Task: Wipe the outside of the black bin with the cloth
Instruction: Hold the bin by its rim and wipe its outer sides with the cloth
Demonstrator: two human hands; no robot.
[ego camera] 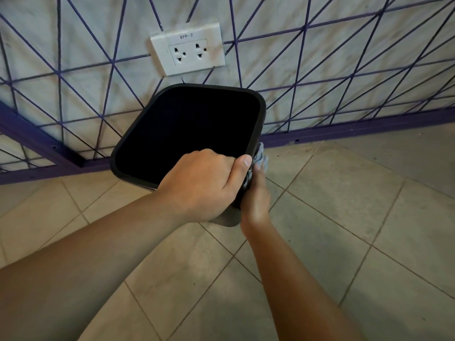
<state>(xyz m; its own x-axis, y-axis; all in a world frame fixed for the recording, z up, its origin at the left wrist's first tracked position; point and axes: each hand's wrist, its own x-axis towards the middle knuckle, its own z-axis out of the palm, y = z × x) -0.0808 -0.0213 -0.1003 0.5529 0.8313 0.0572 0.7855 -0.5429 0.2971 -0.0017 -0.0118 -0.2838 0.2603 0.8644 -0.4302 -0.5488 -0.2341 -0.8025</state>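
Against the wall (320, 57), under a white double socket (188, 49) marked 8PP-2, stood the black bin (138, 153), its open mouth turned up toward you and its inside too dark to read. It was square with rounded corners and sat on the beige tiled floor (344, 217), close to the purple skirting (344, 132) that ran along the foot of the wall. Thin purple lines crossed the pale wall in triangles behind it.

Your left hand (199, 185) gripped the near right corner of the rim: the fingers were curled over the edge into the bin, and the thumb lay along the outside of that corner. Your right hand (256, 198) was down on the bin's right outer side, just beside the left thumb, and pressed the grey cloth (259, 156) against that side. The cloth was bunched, and part of it stuck up past your fingers near the rim. You had the right fingers closed around the cloth, though most of them were hidden behind the bin's corner and your left hand. Both forearms reached in from the lower edge of the view, bare to the elbow.
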